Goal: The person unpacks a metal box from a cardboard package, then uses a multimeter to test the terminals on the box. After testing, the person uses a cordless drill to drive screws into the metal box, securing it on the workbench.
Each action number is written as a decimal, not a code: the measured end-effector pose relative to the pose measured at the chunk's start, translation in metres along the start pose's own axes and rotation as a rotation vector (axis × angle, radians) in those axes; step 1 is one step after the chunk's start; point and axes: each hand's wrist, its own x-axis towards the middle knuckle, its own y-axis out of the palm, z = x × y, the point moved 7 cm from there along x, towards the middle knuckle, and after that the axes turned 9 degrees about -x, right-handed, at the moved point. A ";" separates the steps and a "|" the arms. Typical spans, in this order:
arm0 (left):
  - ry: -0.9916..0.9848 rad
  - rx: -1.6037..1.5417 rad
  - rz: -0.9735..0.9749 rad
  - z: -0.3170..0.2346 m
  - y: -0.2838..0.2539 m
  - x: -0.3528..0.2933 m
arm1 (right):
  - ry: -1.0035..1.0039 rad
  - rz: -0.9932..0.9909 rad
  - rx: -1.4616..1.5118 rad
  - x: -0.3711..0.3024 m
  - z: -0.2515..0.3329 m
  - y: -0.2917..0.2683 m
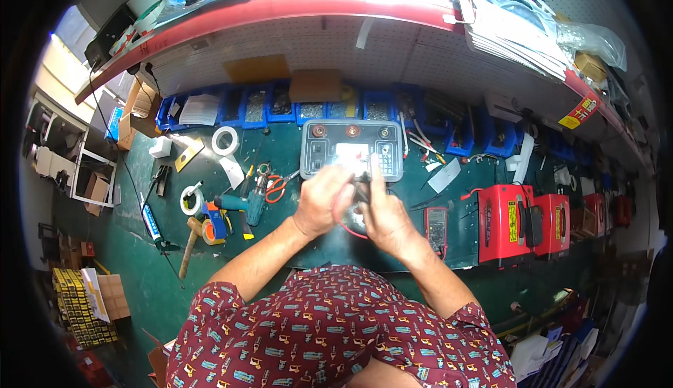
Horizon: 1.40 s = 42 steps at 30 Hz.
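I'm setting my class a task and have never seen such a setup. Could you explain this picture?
No machine: a person works bare-handed. A wide camera on the person's head looks down, so straight edges bend. The left hand and right hand meet at the near edge of a grey box on a green bench. They seem to hold a red wire; a dark thing there is too blurred to name. To the left lie a drill, a hammer and tape; to the right, a meter and red cases. Bins stand behind.
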 end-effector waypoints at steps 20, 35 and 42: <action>-0.726 -0.437 -0.508 0.115 -0.045 -0.025 | 0.133 -0.667 0.722 0.022 -0.082 -0.016; -0.740 -0.416 -0.448 0.113 -0.048 -0.014 | 0.212 -0.760 0.689 0.049 -0.102 -0.010; -0.753 -0.379 -0.471 0.128 -0.055 -0.019 | 0.158 -0.752 0.585 0.057 -0.113 0.002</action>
